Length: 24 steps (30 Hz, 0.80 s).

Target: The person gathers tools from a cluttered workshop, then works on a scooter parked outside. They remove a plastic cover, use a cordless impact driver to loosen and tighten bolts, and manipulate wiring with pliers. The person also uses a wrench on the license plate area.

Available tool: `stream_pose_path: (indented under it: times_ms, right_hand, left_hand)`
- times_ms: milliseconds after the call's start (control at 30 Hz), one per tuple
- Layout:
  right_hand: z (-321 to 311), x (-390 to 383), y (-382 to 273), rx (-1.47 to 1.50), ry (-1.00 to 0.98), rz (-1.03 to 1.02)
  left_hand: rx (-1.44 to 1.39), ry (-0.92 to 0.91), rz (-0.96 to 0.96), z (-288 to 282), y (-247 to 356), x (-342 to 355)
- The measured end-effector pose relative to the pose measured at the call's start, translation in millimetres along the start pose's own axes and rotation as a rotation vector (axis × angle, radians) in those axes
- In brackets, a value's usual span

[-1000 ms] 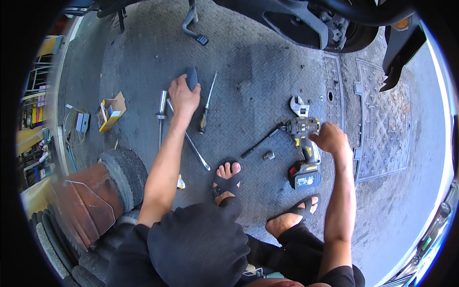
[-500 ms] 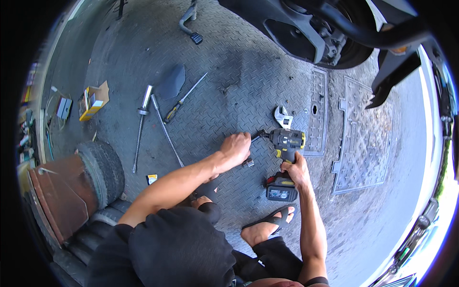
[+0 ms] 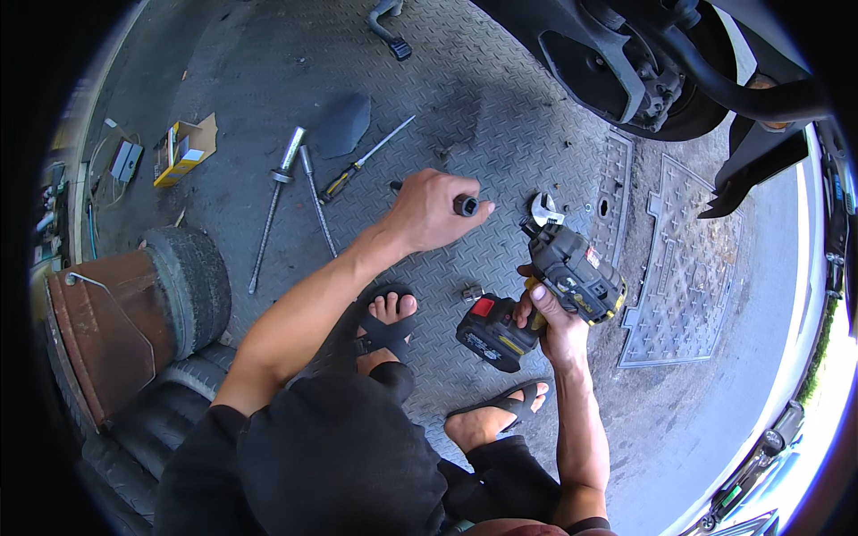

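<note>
left grip (image 3: 431, 211): closed around a dark bar (image 3: 466, 205), its hollow end showing
right grip (image 3: 559, 327): wrapped around a black-and-yellow cordless driver (image 3: 579, 272), raised above the floor (image 3: 500, 125)
small metal socket (image 3: 472, 292): on the floor, seen just beside the driver's battery (image 3: 494, 336)
adjustable wrench (image 3: 544, 210): on the floor, partly hidden behind the driver's nose
screwdriver (image 3: 343, 180): on the floor, left of the dark bar

Black bar (image 3: 466, 206) now apart from driver (image 3: 574, 272) — in left fingers (image 3: 456, 184)
</note>
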State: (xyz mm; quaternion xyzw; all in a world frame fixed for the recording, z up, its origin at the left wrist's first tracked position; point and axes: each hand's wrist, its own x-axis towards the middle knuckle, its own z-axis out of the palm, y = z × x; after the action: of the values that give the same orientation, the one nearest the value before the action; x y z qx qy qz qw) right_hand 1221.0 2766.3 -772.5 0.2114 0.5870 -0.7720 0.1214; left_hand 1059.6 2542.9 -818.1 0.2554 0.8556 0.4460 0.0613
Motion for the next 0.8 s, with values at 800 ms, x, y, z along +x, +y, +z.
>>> stream_pose_path:
  times_ms: [800]
  right_hand:
    - [46.9, -14.5, -18.1, -0.615, 0.057, -0.253]
  left_hand:
    - [0.222, -0.451, 0.297, -32.7, 31.8, 28.0]
